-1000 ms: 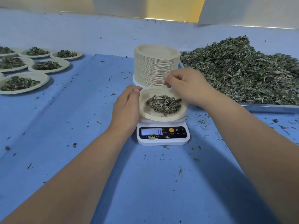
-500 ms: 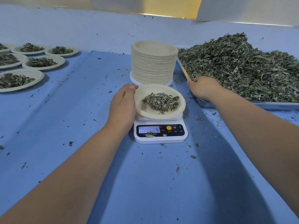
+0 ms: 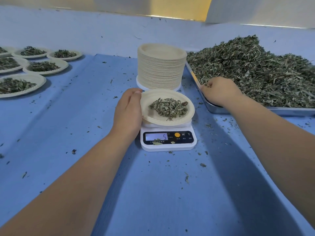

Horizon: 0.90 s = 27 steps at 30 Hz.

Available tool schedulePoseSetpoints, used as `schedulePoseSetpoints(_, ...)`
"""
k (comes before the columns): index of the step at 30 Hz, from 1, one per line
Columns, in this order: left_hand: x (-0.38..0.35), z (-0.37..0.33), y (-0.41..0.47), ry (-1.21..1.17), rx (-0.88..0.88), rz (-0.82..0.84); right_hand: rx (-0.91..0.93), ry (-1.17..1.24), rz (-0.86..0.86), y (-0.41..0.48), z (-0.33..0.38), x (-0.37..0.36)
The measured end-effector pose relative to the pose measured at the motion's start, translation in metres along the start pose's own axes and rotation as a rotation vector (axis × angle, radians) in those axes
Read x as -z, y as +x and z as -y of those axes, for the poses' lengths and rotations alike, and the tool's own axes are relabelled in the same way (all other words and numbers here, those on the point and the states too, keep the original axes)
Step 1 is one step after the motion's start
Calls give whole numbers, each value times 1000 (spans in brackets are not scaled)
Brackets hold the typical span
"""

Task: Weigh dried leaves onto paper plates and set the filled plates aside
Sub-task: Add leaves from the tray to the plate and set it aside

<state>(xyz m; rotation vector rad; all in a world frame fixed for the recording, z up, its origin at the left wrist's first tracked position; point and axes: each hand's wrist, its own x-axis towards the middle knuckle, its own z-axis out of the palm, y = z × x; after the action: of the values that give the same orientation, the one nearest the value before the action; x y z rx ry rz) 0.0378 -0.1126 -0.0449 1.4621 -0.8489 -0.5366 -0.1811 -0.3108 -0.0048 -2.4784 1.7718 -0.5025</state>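
Creased blue cloth (image 3: 71, 133); yellow panel (image 3: 179, 5) behind.

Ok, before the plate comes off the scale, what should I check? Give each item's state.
1. Plate seated on scale: ok.
2. Leaves heaped mid-plate, none over the rim: ok.
3. Display shows 5, with leaf bits lying on it; target weight: cannot tell.
4. Left hand touches the plate's left rim; firm grip: cannot tell.
5. Right hand curled in the leaf pile, clear of the plate: ok.
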Motion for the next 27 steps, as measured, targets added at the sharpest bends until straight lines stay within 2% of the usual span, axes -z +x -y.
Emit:
schedulePoseSetpoints(5,1,0,0,15,1,-8,-45,-118,149,-6,9,-3)
schedulePoseSetpoints(9,0,0,-1,22,-2,-22,-63,-42,148,-7,11,-4)
schedulePoseSetpoints(13,1,0,-1,15,-1,-33,-54,0,9,-9,8,2)
schedulePoseSetpoints(18,0,2,0,27,10,-42,27,174,-345,-12,2,9)
schedulePoseSetpoints(23,0,4,3,30,9,-51,53,134,-295,-15,2,6)
schedulePoseSetpoints(27,-1,3,3,21,-2,-45,147,309,-466,-19,11,15)
